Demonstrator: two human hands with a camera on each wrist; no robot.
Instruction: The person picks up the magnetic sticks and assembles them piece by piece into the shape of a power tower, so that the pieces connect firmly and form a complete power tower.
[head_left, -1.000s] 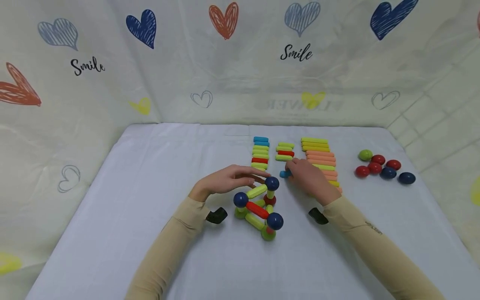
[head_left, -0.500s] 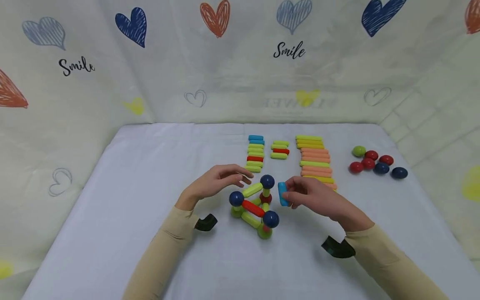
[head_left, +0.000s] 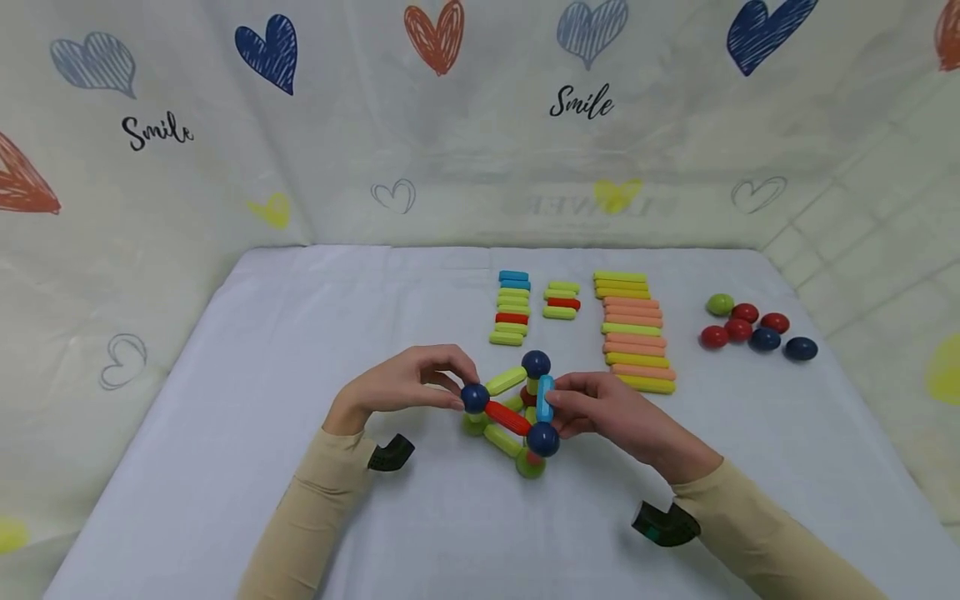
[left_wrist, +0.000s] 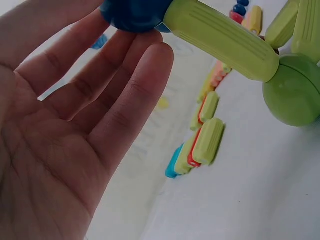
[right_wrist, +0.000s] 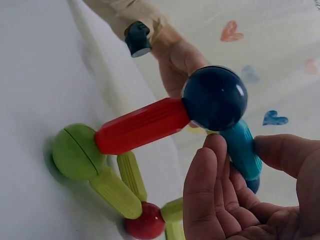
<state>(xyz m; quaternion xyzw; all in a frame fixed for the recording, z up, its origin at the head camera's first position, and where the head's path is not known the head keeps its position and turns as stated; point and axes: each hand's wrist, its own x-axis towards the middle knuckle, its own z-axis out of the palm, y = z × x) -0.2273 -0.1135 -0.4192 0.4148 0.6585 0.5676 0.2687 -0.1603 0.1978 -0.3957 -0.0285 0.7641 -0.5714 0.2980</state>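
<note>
A small frame of magnetic rods and balls stands on the white cloth in front of me. Dark blue balls form its upper corners, and a red rod [head_left: 507,417] joins two of them. My left hand [head_left: 408,385] pinches the left dark blue ball [head_left: 474,398] between thumb and fingertips. With thumb and fingers, my right hand [head_left: 626,419] grips a light blue rod [head_left: 545,398]. In the right wrist view this rod [right_wrist: 241,150] meets the front dark blue ball [right_wrist: 215,98], and its far end is at another. Below are green balls [head_left: 530,465] and a red ball [right_wrist: 145,220].
Beyond the frame lie short rods [head_left: 513,306] in a column and a smaller stack [head_left: 562,301]. Longer yellow and orange rods [head_left: 633,325] line up to their right. Loose red, green and dark blue balls [head_left: 738,331] sit at the far right.
My right hand picked the light blue rod off the cloth, turned it and brought it left to the frame. My left hand moved from behind the frame to its left ball.
</note>
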